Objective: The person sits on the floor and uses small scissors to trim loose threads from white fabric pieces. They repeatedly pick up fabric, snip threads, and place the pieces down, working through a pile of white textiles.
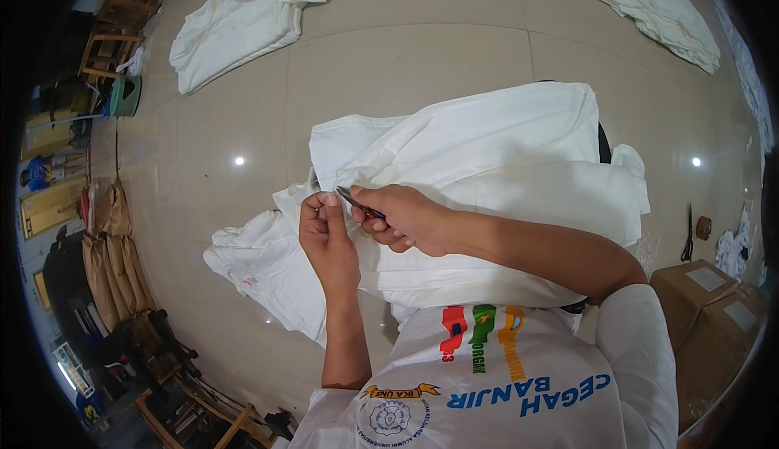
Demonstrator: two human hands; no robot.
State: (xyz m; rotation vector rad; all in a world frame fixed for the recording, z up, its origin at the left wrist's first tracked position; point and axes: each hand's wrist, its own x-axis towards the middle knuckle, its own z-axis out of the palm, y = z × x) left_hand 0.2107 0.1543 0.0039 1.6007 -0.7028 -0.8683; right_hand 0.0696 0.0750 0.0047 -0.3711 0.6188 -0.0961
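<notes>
My right hand point(406, 220) is closed around a small snipping tool point(359, 204), whose dark blades poke out toward the left. My left hand point(327, 234) has thumb and fingertips pressed together, pinching the edge of the white garment point(487, 157) right where the blades meet it. That garment tops a rumpled white stack directly ahead of me, its near edge touching my shirt, its far edge ending on bare tiled floor point(406, 51). Beyond that open strip lie a second white pile point(243, 19) far left and a third point(661, 10) far right, both well apart from my hands. On the near right, cardboard boxes point(714, 311) hem me in; on the left, brown sacks point(109, 262) and wooden frames line the floor's edge.
</notes>
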